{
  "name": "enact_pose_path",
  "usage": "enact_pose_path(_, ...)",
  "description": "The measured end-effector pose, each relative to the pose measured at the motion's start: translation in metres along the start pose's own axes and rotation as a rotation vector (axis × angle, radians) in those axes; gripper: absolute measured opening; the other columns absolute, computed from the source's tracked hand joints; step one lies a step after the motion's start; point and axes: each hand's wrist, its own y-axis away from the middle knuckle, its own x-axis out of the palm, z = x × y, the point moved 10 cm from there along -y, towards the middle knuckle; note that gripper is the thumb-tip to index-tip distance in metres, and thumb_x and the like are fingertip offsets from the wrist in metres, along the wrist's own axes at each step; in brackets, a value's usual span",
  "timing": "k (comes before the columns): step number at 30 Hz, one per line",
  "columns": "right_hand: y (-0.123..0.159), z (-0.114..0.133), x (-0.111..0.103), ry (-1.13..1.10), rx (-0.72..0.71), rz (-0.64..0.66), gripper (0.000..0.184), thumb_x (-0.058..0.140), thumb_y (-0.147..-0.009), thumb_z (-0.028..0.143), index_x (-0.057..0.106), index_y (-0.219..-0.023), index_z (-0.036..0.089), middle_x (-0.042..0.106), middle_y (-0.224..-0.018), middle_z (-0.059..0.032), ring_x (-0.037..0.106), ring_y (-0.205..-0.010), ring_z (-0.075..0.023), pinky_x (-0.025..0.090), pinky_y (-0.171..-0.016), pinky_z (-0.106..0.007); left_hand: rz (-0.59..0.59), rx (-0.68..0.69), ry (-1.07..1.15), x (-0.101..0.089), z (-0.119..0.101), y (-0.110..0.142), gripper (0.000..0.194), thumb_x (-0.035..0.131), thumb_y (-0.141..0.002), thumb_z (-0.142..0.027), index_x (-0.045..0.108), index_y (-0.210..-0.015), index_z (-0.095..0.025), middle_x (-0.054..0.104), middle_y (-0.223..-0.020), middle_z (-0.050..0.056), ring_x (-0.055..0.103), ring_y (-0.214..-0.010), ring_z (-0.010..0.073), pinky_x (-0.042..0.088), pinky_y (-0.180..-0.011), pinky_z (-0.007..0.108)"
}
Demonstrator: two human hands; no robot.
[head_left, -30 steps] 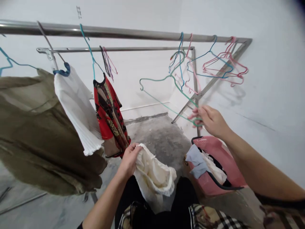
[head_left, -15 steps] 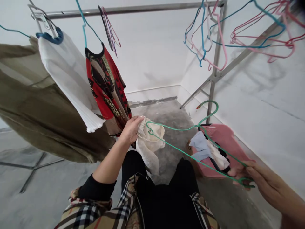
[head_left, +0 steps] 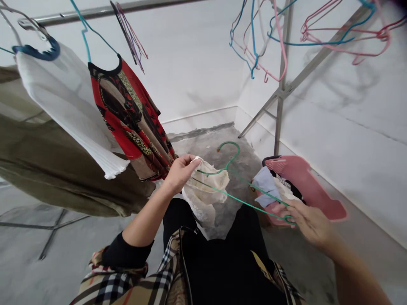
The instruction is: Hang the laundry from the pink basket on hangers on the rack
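Your left hand [head_left: 181, 173] pinches the rim of a cream garment [head_left: 202, 205] between thumb and fingers, at the garment's left side. The garment hangs down from that grip in front of your black-clad legs [head_left: 179, 218], near the middle of the scene, with its mouth spread open and facing up.

Your right hand [head_left: 307, 218] is closed around the right end of a green clothes hanger [head_left: 227, 168], near the basket. The hanger slants leftward from there, its hook pointing up and away from you, and its left end lies at the garment's open mouth, just beside your left fingers; you cannot tell exactly how far the tip is tucked in.

On the floor to the right, partly behind your right hand, stands a pink basket [head_left: 318, 186] with a light blue cloth [head_left: 265, 182] draped over its left side and a white cloth [head_left: 284, 188] inside.

To your left hang a red patterned top [head_left: 127, 114] on a teal hanger [head_left: 84, 36], a white top [head_left: 70, 93] and, at the far left, an olive garment [head_left: 63, 169]. A metal rail [head_left: 104, 12] runs along the far side. Pink hangers [head_left: 281, 46] and blue hangers [head_left: 253, 38] hang at the upper right.
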Motion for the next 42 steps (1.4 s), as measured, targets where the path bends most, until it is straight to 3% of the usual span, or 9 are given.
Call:
enact_pose_path(4, -0.013, 0.009, 0.030, 0.000, -0.109, -0.079, 0.034, 0.038, -0.093, 0.049, 0.065, -0.092, 0.027, 0.072, -0.092, -0.0088, 0.072, -0.078, -0.0242, 0.062, -0.070, -0.042, 0.011, 0.224, -0.402, 0.016, -0.018, 0.012, 0.024, 0.063, -0.080, -0.040, 0.067, -0.079, -0.016, 0.062, -0.071, 0.002, 0.053, -0.064, 0.0128, 0.041, -0.061, 0.023)
enact_pose_path(8, -0.022, -0.005, 0.058, -0.170, -0.086, -0.089, 0.039, 0.035, -0.095, 0.053, 0.062, -0.094, 0.024, 0.073, -0.093, -0.0083, 0.071, -0.074, -0.0217, 0.060, -0.056, -0.034, -0.040, 0.539, -0.902, 0.030, -0.046, 0.030, 0.022, 0.054, -0.087, -0.031, 0.071, -0.091, -0.018, 0.065, -0.083, 0.005, 0.056, -0.072, 0.0153, 0.041, -0.066, 0.026)
enact_pose_path(13, -0.023, -0.011, 0.055, -0.276, -0.094, -0.110, 0.041, 0.036, -0.095, 0.054, 0.062, -0.093, 0.022, 0.072, -0.090, -0.0098, 0.072, -0.076, -0.0212, 0.059, -0.058, -0.032, 0.017, 0.882, -1.184, 0.041, -0.080, 0.047, 0.021, 0.059, -0.088, -0.036, 0.074, -0.096, -0.025, 0.070, -0.108, 0.007, 0.058, -0.105, 0.0263, 0.040, -0.091, 0.039)
enact_pose_path(18, -0.030, -0.027, 0.037, -0.342, -0.062, -0.156, 0.037, 0.040, -0.095, 0.052, 0.061, -0.099, 0.021, 0.070, -0.099, -0.0106, 0.071, -0.084, -0.0203, 0.057, -0.061, -0.030, 0.252, 0.855, -1.241, 0.053, -0.082, 0.045, 0.032, 0.053, -0.090, -0.045, 0.073, -0.107, -0.027, 0.068, -0.079, 0.006, 0.059, -0.073, 0.0174, 0.040, -0.069, 0.029)
enact_pose_path(23, -0.039, -0.059, 0.024, -0.443, -0.024, -0.412, 0.042, 0.057, -0.087, 0.050, 0.053, -0.121, 0.026, 0.063, -0.120, -0.0101, 0.063, -0.105, -0.0200, 0.055, -0.083, -0.034, 0.137, 0.904, -1.256, 0.063, -0.085, 0.058, 0.026, 0.056, -0.090, -0.044, 0.076, -0.101, -0.031, 0.062, -0.068, 0.003, 0.051, -0.059, 0.0126, 0.029, -0.056, 0.026)
enact_pose_path(27, -0.033, -0.091, 0.040, -0.610, 0.057, -0.604, 0.060, 0.057, -0.084, 0.056, 0.042, -0.134, 0.027, 0.050, -0.136, -0.0110, 0.060, -0.106, -0.0192, 0.054, -0.086, -0.035, 0.004, 0.987, -1.299, 0.061, -0.090, 0.069, 0.022, 0.059, -0.089, -0.038, 0.075, -0.101, -0.030, 0.064, -0.069, 0.001, 0.053, -0.060, 0.0118, 0.028, -0.055, 0.025)
enact_pose_path(30, -0.033, -0.105, 0.062, -0.681, 0.128, -0.619, 0.058, 0.061, -0.078, 0.058, 0.050, -0.123, 0.023, 0.056, -0.122, -0.0096, 0.061, -0.096, -0.0177, 0.053, -0.082, -0.032, -0.105, 1.040, -1.327, 0.056, -0.097, 0.074, 0.019, 0.061, -0.089, -0.034, 0.074, -0.102, -0.029, 0.065, -0.070, 0.000, 0.055, -0.062, 0.0106, 0.030, -0.054, 0.024)
enact_pose_path(34, -0.051, -0.089, 0.081, -0.565, 0.132, -0.545, 0.059, 0.074, -0.066, 0.050, 0.056, -0.114, 0.021, 0.060, -0.102, -0.0051, 0.056, -0.078, -0.0148, 0.050, -0.073, -0.030, -0.096, 1.140, -1.332, 0.065, -0.099, 0.083, 0.017, 0.065, -0.087, -0.033, 0.074, -0.099, -0.027, 0.065, -0.069, -0.001, 0.055, -0.060, 0.0092, 0.031, -0.052, 0.023)
enact_pose_path(42, -0.064, -0.094, 0.072, -0.696, 0.240, -0.492, 0.035, 0.060, -0.072, 0.048, 0.060, -0.091, 0.018, 0.057, -0.066, 0.0004, 0.055, -0.059, -0.0147, 0.049, -0.060, -0.031, -0.091, 1.177, -1.286, 0.053, -0.099, 0.088, 0.018, 0.068, -0.084, -0.027, 0.072, -0.102, -0.025, 0.063, -0.069, -0.002, 0.055, -0.058, 0.0083, 0.034, -0.053, 0.021)
